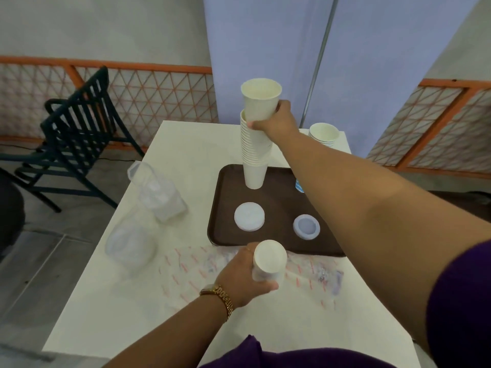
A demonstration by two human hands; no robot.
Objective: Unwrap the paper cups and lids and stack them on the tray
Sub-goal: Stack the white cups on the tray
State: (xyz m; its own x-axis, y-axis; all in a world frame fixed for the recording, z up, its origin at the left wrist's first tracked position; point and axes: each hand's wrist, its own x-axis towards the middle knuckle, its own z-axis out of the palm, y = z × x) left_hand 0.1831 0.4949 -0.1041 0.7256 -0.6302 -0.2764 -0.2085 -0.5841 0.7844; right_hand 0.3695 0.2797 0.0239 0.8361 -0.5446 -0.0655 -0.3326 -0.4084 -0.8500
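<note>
My right hand [276,120] grips one cup [261,98], mouth up, tilted just above the tall stack [254,152] on the tray [279,197]; I judge it must go straight down. My left hand [245,276] clasps more white cups [269,261] over the table [127,301].
</note>
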